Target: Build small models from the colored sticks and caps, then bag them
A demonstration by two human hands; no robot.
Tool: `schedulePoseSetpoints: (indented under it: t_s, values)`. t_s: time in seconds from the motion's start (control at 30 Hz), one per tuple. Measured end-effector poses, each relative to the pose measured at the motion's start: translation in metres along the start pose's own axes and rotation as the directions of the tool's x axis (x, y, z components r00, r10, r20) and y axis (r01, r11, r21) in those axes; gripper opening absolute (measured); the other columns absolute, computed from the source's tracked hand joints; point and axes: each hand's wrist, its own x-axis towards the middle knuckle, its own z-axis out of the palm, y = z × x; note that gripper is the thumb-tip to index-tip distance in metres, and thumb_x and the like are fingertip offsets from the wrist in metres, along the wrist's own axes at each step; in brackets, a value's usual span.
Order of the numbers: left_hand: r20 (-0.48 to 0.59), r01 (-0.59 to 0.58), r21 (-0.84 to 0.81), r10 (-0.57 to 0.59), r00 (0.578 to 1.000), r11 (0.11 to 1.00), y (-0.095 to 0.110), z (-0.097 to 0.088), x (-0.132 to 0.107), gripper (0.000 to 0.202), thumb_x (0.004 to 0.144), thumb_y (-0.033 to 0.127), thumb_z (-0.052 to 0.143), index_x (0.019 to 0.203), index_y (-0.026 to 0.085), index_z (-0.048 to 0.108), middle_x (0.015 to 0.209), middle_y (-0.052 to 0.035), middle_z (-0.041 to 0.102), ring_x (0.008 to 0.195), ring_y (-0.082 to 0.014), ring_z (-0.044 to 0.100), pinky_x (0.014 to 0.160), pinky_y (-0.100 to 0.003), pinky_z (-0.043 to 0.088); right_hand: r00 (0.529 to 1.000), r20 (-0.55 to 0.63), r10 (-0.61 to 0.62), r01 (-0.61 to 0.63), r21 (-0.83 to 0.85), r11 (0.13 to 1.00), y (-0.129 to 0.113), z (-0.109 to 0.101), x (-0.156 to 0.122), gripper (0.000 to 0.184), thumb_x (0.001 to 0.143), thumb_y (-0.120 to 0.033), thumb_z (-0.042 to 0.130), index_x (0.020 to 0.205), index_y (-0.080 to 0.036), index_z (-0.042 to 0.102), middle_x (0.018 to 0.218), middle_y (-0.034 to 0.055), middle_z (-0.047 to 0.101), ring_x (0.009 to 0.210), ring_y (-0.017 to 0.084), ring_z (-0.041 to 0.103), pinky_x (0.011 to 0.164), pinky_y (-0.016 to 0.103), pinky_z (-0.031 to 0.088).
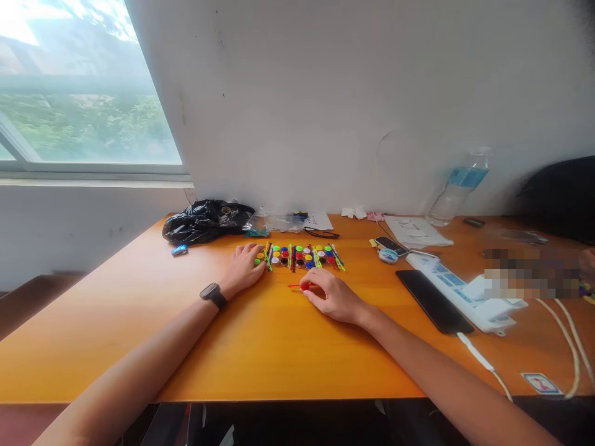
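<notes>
A row of several small coloured discs and thin coloured sticks (302, 256) lies on the orange table (260, 347) near the wall. My left hand (244, 267), with a black watch on the wrist, rests palm down at the left end of that row, fingers flat and touching the pieces. My right hand (331, 294) sits just in front of the row, fingers curled and pinched on a small red piece with a thin red stick (300, 286) that points left.
A black plastic bag (204, 221) lies at the back left, a small blue item (179, 249) beside it. To the right are a black phone (433, 300), a white power strip (458, 290) with cables, papers (416, 231) and a water bottle (458, 187).
</notes>
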Motion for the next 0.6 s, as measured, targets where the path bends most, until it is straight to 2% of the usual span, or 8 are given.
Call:
schedulePoseSetpoints:
  t_s: [0.23,0.37,0.47,0.6]
  values:
    - [-0.077,0.025,0.035,-0.022,0.997,0.999,0.0041,-0.0027,-0.0018,0.029,0.098,0.041,0.056,0.12,0.025,0.068,0.127,-0.0116,0.065,0.116,-0.0354,0.053,0.101,-0.048,0.045,1.0,-0.014,0.015,-0.014,0.015,1.0,0.0035,0.0022,0.0006,0.01,0.098,-0.015,0.06,0.1,-0.022,0.067,0.102,0.007,0.07,0.094,0.023,0.064,0.085,0.035,0.052]
    - [-0.121,0.005,0.054,0.002,0.993,0.999,0.0081,-0.0056,-0.0031,0.022,0.098,0.039,0.058,0.111,0.026,0.07,0.124,-0.0105,0.066,0.113,-0.0353,0.052,0.096,-0.048,0.045,1.0,-0.019,0.02,-0.02,0.012,1.0,0.0015,0.0015,-0.0002,0.01,0.097,-0.016,0.062,0.103,-0.022,0.067,0.102,0.0071,0.07,0.095,0.023,0.064,0.086,0.037,0.052]
    - [-0.145,0.01,0.088,0.003,0.989,0.996,0.0098,-0.0066,-0.0036,0.017,0.096,0.037,0.06,0.104,0.025,0.07,0.123,-0.0107,0.067,0.114,-0.0367,0.052,0.096,-0.049,0.045,1.0,-0.019,0.02,-0.02,0.009,1.0,-0.0003,0.0004,-0.0005,0.009,0.097,-0.017,0.062,0.103,-0.023,0.067,0.103,0.0071,0.071,0.096,0.024,0.064,0.088,0.038,0.052]
    - [-0.165,0.023,0.107,-0.005,0.986,0.994,0.0091,-0.0074,-0.0036,0.02,0.097,0.039,0.06,0.105,0.026,0.072,0.124,-0.0113,0.066,0.12,-0.0386,0.05,0.097,-0.052,0.043,1.0,-0.018,0.016,-0.016,0.006,1.0,-0.0001,0.0004,-0.0005,0.008,0.097,-0.018,0.063,0.103,-0.023,0.067,0.103,0.0071,0.071,0.096,0.024,0.064,0.087,0.038,0.052]
